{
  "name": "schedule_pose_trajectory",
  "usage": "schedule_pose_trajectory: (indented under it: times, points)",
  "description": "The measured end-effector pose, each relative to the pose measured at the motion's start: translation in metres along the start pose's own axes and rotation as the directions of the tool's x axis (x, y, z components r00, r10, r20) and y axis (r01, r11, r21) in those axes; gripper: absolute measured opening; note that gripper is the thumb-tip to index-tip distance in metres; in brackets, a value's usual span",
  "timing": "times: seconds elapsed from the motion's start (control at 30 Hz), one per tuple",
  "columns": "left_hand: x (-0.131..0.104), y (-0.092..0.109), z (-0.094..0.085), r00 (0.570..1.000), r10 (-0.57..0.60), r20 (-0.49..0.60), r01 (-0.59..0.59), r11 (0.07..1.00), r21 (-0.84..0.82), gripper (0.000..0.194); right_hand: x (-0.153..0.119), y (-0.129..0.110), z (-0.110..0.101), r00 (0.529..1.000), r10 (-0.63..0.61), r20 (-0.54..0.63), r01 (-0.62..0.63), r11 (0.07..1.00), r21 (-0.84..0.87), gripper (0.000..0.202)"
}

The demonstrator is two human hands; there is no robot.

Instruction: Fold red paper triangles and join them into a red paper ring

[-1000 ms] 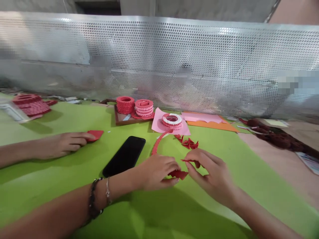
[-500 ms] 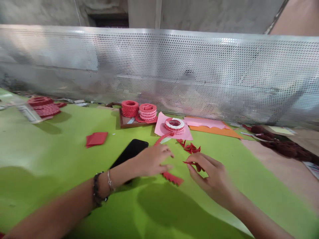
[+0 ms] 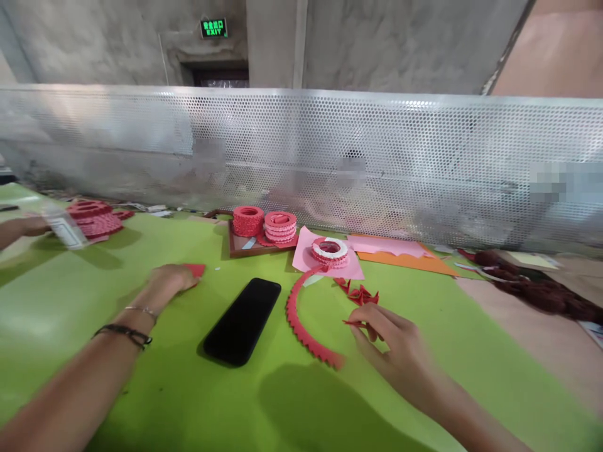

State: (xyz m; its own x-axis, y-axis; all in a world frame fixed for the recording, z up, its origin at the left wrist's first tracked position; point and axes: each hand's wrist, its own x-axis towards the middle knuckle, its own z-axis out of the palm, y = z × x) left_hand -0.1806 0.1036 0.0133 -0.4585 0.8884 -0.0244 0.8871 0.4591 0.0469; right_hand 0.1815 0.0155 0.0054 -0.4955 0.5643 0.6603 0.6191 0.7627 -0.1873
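Note:
My left hand (image 3: 172, 280) reaches over the red paper squares (image 3: 195, 271) at the left and covers most of them; its fingertips are hidden or blurred. Between thumb and fingers, my right hand (image 3: 389, 336) pinches a small folded red paper piece (image 3: 354, 323). Just beyond it lie several folded red pieces (image 3: 363, 295). A curved red strip with a toothed edge (image 3: 301, 326) rests on the green table (image 3: 282, 414) between my hands. The black phone (image 3: 242, 321) lies to the left of that strip.
A brown tray (image 3: 249, 252) holds stacked red and pink rings (image 3: 280, 227). Another ring (image 3: 330, 251) sits on pink paper (image 3: 304, 251). At far left, another person's hand (image 3: 32, 226) is near a clear bottle (image 3: 68, 229). A perforated metal screen (image 3: 292, 144) stands behind.
My left hand has moved from beside the toothed strip to the red squares, uncovering the phone and strip. My right hand keeps its pinch. Another person's hand has appeared at far left.

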Motion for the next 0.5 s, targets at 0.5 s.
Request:
schedule_pose_trajectory:
  times: [0.5]
  points:
    - [0.036,-0.028,0.025,0.940,0.322,0.109,-0.312,0.945,-0.102,0.024,0.004,-0.006,-0.005,1.000,-0.001,0.018,0.001,1.000,-0.011,0.017]
